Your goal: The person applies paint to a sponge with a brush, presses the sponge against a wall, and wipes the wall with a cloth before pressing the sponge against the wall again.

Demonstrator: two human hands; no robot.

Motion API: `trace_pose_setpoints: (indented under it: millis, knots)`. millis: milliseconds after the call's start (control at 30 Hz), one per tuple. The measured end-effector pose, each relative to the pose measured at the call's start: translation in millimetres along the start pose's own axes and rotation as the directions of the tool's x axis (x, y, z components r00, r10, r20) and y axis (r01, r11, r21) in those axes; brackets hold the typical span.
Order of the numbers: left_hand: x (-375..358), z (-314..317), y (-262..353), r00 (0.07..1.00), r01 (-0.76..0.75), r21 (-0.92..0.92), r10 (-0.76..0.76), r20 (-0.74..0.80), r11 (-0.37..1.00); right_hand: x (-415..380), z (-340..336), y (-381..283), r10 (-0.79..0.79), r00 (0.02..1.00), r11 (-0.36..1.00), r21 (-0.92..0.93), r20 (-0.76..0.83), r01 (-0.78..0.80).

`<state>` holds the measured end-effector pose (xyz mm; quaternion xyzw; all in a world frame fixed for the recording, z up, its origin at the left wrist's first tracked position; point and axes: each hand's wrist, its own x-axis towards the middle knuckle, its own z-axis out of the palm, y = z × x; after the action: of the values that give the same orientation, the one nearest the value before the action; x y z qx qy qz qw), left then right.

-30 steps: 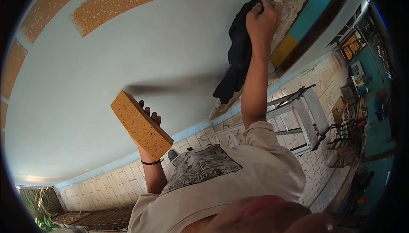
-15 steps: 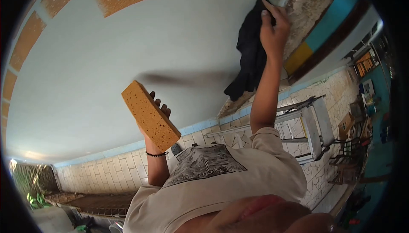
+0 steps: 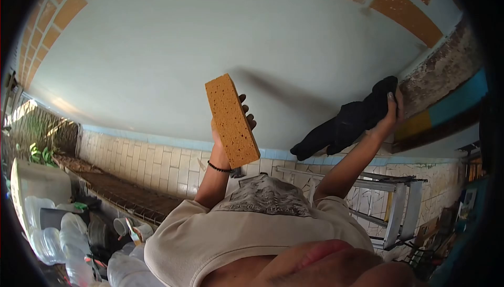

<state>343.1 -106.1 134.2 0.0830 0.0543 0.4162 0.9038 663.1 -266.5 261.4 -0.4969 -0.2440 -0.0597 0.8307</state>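
My left hand (image 3: 216,132) grips a thick rectangular orange sponge (image 3: 232,121) full of small dark pores. Its fingertips show along the sponge's right edge, and a dark beaded bracelet circles the wrist. The sponge is held in front of a pale wall (image 3: 173,50), on which its shadow falls. On the right, my right hand (image 3: 391,112) is closed on a bunched black cloth (image 3: 346,124), close to the wall's rough right edge. The cloth's loose end hangs down to the left. Some right-hand fingers are hidden behind the cloth.
Orange brick shapes (image 3: 407,16) run along the upper wall. A metal stepladder (image 3: 404,208) stands on the tiled floor (image 3: 163,155) at right. Plastic bottles (image 3: 76,239) and a paint-stained cup (image 3: 139,230) are at lower left, near a long planter-like trough (image 3: 113,197).
The view has swung rightward along the wall. My right hand has come down from the upper wall with the black cloth. My left hand still holds the sponge, now more upright.
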Motion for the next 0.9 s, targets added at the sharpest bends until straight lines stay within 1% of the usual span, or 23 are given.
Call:
trace_pose_setpoints:
  millis: [33,133,233,333,433,467,500,567,633,700,733,833,900]
  knots:
    - [-1,1,-1,1.0,0.0,-0.001,0.0,-0.02,1.0,-4,-4,2,0.046,0.999,0.999,0.029,0.0,-0.046]
    - [-2,-2,-3,0.999,-0.013,-0.01,0.013,-0.037,1.0,-20,-15,9,0.105,0.991,0.994,0.019,-0.083,-0.104]
    - [-1,-14,0,0.998,-0.054,-0.003,0.054,-0.031,0.999,-29,-37,32,0.245,0.947,0.968,0.097,-0.206,-0.23]
    - [-2,-32,3,0.996,-0.088,0.015,0.088,-0.016,0.996,-29,-66,57,0.341,0.924,0.921,0.261,-0.174,-0.29]
    - [-15,-45,12,0.995,-0.101,0.004,0.101,0.014,0.995,-35,-97,74,0.289,0.935,0.948,0.2,-0.205,-0.249]
    - [-18,-49,17,0.991,-0.08,-0.006,0.08,0.111,0.997,-37,-106,74,0.297,0.937,0.942,0.218,-0.183,-0.256]
    - [-20,-53,22,0.994,-0.094,0.025,0.092,0.064,0.995,-38,-113,73,0.296,0.941,0.938,0.237,-0.161,-0.254]
    - [-19,-57,29,0.975,-0.046,0.049,0.034,0.218,0.998,-33,-128,78,0.311,0.94,0.919,0.296,-0.143,-0.259]
    - [-19,-56,31,0.974,-0.058,0.091,0.037,0.221,0.994,-33,-151,98,0.343,0.927,0.888,0.373,-0.152,-0.268]
    - [-20,-56,30,0.984,-0.07,0.084,0.055,0.167,0.994,-36,-164,114,0.405,0.882,0.886,0.341,-0.238,-0.315]
    - [-19,-56,28,0.987,-0.056,0.053,0.047,0.156,0.997,-42,-163,116,0.441,0.853,0.878,0.33,-0.28,-0.346]
    - [-18,-55,21,0.989,-0.039,0.02,0.036,0.147,0.999,-65,-118,73,0.669,0.648,0.739,0.422,-0.364,-0.525]
    - [-15,-52,19,0.987,-0.041,0.02,0.038,0.153,0.999,-71,-138,106,0.637,0.706,0.768,0.342,-0.31,-0.542]
